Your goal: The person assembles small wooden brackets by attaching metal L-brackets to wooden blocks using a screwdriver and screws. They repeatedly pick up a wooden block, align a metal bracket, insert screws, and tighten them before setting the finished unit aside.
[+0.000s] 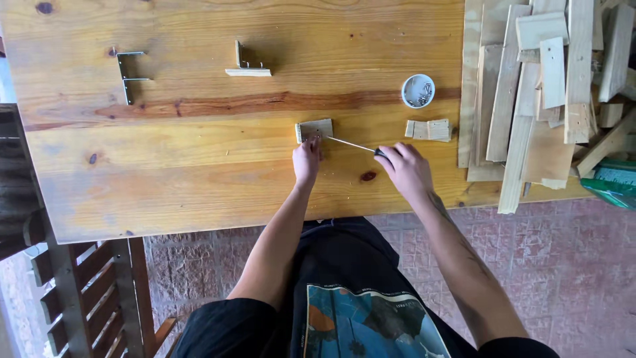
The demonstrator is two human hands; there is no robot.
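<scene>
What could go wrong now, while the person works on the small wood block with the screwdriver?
The left hand pins the block close to the screwdriver tip, so a slip by the right hand might jab the fingers. The small block could also twist or slide. An elbow might knock the screw cup.

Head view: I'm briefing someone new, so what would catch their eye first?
The two hands mid-table: the left hand steadies a small wooden block while the right hand holds a screwdriver pointed at it. At the table's right end sits a jumble of wood offcuts, with a white cup of screws beside it.
</scene>
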